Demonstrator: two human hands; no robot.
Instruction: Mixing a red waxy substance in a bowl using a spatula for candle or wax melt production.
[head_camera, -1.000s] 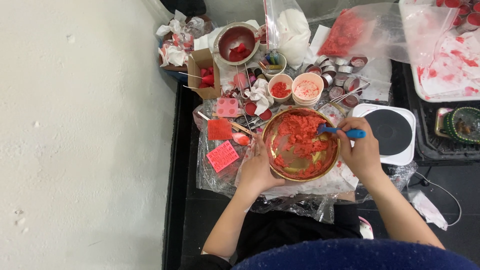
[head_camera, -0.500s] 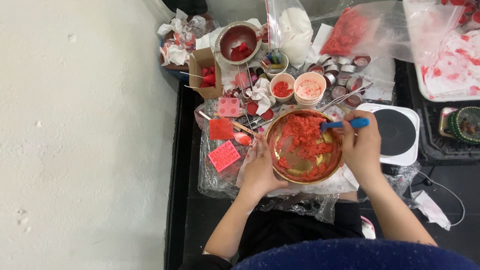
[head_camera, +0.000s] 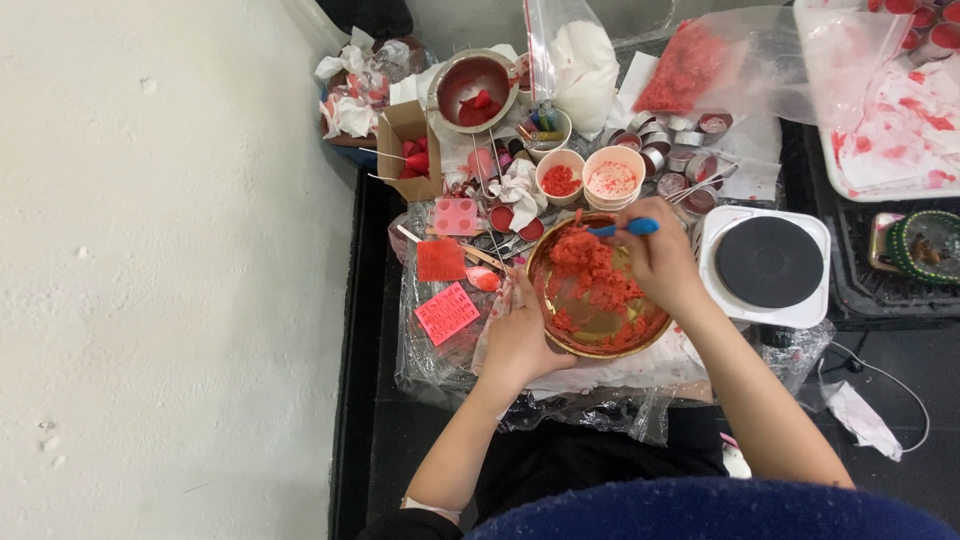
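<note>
A gold-coloured metal bowl (head_camera: 590, 345) full of crumbly red paste (head_camera: 592, 270) sits on crinkled plastic sheeting in front of me. My left hand (head_camera: 520, 335) grips the bowl's left rim and steadies it. My right hand (head_camera: 655, 255) is closed around a blue-handled tool (head_camera: 622, 228) whose tip is buried in the paste at the bowl's far side. Part of the bowl's bare bottom shows at the near left.
A white hot plate with a black disc (head_camera: 768, 262) stands right of the bowl. Behind are two small cups (head_camera: 588, 178), a metal pot (head_camera: 472, 88) with red pieces, small tins (head_camera: 680, 155), pink moulds (head_camera: 447, 312) and a stained tray (head_camera: 885, 110). A white wall (head_camera: 160, 270) lies left.
My right hand has swung the blue tool leftward over the bowl's far rim, pushing the paste toward the far left. The left hand has kept its hold on the rim.
</note>
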